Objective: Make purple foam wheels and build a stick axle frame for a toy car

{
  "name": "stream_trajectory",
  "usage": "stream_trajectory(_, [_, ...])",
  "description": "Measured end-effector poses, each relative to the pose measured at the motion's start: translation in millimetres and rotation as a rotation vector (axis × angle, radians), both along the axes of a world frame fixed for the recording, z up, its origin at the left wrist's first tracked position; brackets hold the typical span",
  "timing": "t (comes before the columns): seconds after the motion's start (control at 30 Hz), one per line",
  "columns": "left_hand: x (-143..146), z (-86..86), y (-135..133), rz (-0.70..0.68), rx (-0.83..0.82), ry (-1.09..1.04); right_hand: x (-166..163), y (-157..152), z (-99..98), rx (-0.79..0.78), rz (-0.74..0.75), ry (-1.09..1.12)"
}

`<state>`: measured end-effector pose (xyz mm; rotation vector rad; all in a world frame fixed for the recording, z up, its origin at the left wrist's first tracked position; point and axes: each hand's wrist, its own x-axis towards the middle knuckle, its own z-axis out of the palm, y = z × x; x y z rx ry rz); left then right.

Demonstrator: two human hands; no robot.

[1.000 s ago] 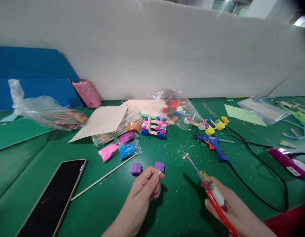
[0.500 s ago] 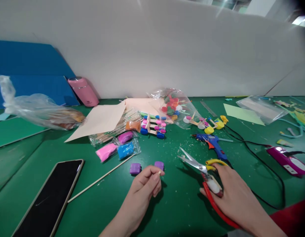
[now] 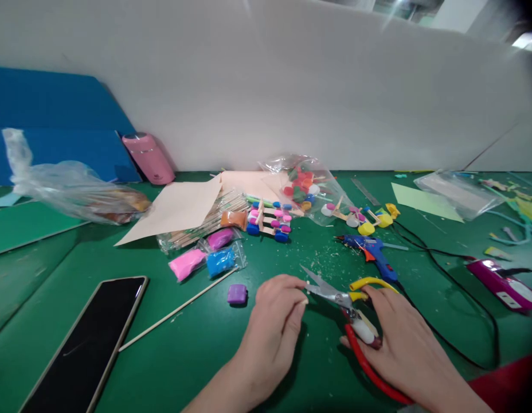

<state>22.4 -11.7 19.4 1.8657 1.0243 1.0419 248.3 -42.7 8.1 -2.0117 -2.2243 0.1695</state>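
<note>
Gripping the open scissors point(image 3: 344, 299), the right hand point(image 3: 399, 338) is near the left hand point(image 3: 272, 330), which pinches a small pale bit point(image 3: 305, 301) above the counter point(image 3: 197, 355), beside a purple block point(image 3: 237, 294).

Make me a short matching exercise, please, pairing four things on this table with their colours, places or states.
Things:
1. scissors
2. glue gun
3. phone
4. bottle

Descriptions:
A. lying at the front left, with a dark screen
B. pink, at the back left
C. in the right hand, blades apart
D. blue and orange, with a black cable

Right pairs: 1-C, 2-D, 3-A, 4-B
</note>
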Motion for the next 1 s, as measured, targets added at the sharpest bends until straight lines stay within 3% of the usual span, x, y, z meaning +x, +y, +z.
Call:
stream_trajectory(0.13, [-5,0.3,6,0.121,-0.236,-0.153,2,2,2.3,-0.101,-0.046,0.165])
stream_trajectory(0.5, [-9,-14.4,4,0.036,-0.735,-0.651,-17,2,19.3,-0.196,-0.057,0.368])
stream_trajectory(0.77, [-17,-20.2,1,-0.033,-0.689,-0.708,-43,-2,25.0,-0.236,0.078,0.351])
stream_trajectory(1.0, [-21,-26.8,-1,-0.056,-0.61,-0.651,-51,-2,26.6,-0.274,0.047,0.364])
